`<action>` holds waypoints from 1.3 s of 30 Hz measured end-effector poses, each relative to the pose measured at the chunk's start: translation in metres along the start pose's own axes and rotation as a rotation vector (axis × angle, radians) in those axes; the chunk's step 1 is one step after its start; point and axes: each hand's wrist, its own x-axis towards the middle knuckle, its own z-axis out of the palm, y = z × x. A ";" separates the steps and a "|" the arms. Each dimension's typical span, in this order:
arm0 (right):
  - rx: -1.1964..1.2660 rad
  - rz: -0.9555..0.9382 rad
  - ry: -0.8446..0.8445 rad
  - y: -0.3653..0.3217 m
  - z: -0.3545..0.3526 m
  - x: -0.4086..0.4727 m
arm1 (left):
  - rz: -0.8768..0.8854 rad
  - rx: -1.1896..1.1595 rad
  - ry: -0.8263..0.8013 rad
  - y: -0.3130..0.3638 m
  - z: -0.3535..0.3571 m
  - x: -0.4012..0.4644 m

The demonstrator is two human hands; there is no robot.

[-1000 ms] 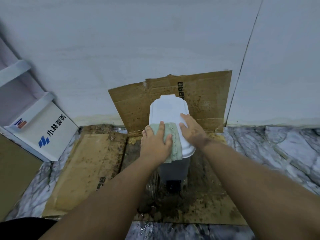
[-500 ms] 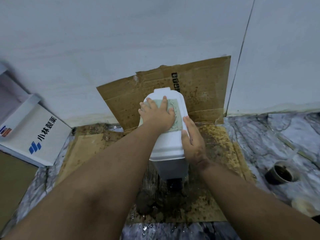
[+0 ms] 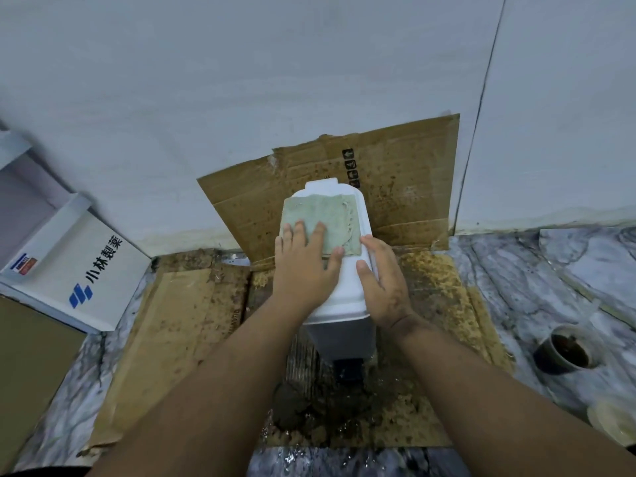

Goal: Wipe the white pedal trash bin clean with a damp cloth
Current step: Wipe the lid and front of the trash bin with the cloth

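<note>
Left hand, fingers spread, presses a green cloth flat on the bin lid; right hand, open, steadies its edge. Lid underway; body below apparently unwiped.

Two hands on a white bin

The left hand presses flat on a green cloth spread over the bin lid. The right hand rests open against the lid's right edge. Dirty cardboard stands behind.

2 bare forearms, left hand, right hand; no sleeves visible.
</note>
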 end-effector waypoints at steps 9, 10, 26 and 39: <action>-0.440 0.074 -0.188 -0.057 0.008 0.084 | 0.046 0.047 -0.009 -0.006 0.002 0.000; -0.499 0.113 -0.269 -0.056 0.014 0.090 | 0.046 0.040 -0.005 -0.008 0.002 0.001; 0.030 0.296 -0.192 -0.019 -0.013 0.061 | -0.007 -0.086 0.039 -0.025 0.002 -0.001; -0.580 0.221 -0.348 -0.072 0.050 0.100 | 0.070 -0.149 -0.035 -0.040 -0.004 0.000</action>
